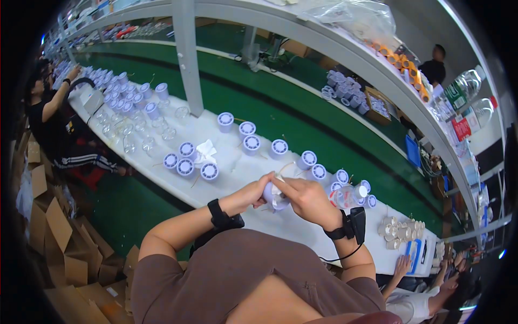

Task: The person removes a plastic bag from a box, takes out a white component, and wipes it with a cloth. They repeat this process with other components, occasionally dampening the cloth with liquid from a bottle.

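1. Over the white table [240, 171], centre: your left hand [251, 195] closed round a lilac cylinder [268, 194].
2. Your right hand [310, 200] touches its top; can't tell whether gripping.
3. Right, just beside: clear bottle [347, 198].

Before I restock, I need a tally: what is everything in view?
Table: one, white, centre
Held part: one, lavender, centre
Similar parts: dozens, lavender, on table
Clear pieces: many, transparent, table's left
Cup-like pieces: cluster, cream, table's right
Bottles: several, clear, table and shelf
Shelf items: several, orange, upper right
Strip: one, green, beyond table
Cartons: many, brown, lower left
Other people: several, dark or white clothing, edges
Left hand: one, bare, holding part
Right hand: one, bare, touching part
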Demonstrator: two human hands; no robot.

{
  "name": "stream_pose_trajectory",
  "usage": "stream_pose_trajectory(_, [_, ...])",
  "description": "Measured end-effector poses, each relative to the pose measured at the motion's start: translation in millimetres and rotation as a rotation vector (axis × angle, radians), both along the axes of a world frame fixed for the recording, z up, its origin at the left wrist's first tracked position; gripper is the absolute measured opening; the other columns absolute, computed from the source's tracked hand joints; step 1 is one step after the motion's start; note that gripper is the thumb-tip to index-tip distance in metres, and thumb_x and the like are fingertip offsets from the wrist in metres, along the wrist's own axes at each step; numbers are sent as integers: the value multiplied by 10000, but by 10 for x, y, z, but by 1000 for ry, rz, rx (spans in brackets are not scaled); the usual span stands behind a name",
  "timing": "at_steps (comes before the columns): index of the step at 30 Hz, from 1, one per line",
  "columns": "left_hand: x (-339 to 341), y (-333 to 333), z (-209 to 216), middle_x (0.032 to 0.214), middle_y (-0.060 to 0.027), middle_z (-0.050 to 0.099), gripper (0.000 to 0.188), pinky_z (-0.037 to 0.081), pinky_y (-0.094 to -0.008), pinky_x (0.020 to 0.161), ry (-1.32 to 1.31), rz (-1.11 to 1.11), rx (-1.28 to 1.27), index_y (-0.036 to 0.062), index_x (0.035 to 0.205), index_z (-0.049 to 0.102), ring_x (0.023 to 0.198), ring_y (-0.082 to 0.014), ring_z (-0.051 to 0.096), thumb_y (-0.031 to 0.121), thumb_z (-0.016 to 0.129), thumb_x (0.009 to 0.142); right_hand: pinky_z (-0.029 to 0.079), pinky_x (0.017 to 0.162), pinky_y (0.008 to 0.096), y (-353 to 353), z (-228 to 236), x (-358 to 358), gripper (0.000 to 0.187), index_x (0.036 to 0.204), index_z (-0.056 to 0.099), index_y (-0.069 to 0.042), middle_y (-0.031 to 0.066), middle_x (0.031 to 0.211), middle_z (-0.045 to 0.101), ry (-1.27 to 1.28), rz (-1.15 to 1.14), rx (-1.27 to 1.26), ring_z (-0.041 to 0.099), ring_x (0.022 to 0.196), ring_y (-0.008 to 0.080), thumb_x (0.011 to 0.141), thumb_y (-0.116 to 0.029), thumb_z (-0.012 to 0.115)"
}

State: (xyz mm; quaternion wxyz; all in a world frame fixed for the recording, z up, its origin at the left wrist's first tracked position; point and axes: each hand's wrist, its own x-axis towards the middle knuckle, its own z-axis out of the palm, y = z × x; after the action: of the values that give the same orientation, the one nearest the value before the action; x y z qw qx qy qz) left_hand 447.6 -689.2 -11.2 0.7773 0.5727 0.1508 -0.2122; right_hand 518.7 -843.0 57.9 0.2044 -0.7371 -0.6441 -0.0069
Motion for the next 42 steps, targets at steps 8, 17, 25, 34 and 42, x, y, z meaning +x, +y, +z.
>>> stream_pose_trajectory(8, [151, -300, 243, 489, 27, 385, 520, 206, -219, 387, -181, 146, 47, 91, 716, 489, 403, -67, 251, 515, 211, 833, 448, 519, 308, -339, -9, 30, 372, 1020, 518, -43, 128, 775, 575, 125, -253, 6, 558, 665, 279, 651, 8, 523])
stream_pose_trajectory(17, [389, -450, -9, 526, 23, 395, 504, 213, -213, 387, 55, -198, -297, 123, 757, 467, 385, -74, 230, 505, 149, 842, 446, 608, 314, -546, 13, -31, 363, 1020, 510, -63, 96, 801, 568, -95, -183, 393, 554, 768, 249, 659, -40, 537])
stream_pose_trajectory(25, [370, -526, -14, 570, 14, 434, 491, 221, -213, 383, 113, -394, -307, 131, 730, 450, 381, -77, 234, 515, 164, 838, 454, 606, 332, -656, 69, -116, 224, 901, 531, 11, 136, 828, 562, 31, -288, 277, 556, 732, 274, 678, 8, 507])
stream_pose_trajectory(34, [311, -483, 0, 797, -67, 527, 539, 404, -296, 616, -967, 292, 470, -11, 997, 443, 714, -177, 496, 471, 249, 850, 447, 532, 287, -445, -249, -26, 226, 960, 498, 43, 97, 759, 579, 820, -586, 302, 548, 597, 185, 747, -21, 461])
stream_pose_trajectory(42, [263, -7, 311, 764, -112, 525, 649, 403, -323, 597, -403, -232, 6, 4, 977, 461, 717, -215, 511, 591, 253, 795, 453, 556, 285, -411, -274, -40, 224, 943, 515, 42, 125, 816, 581, 1046, -429, 457, 564, 641, 199, 735, 36, 435])
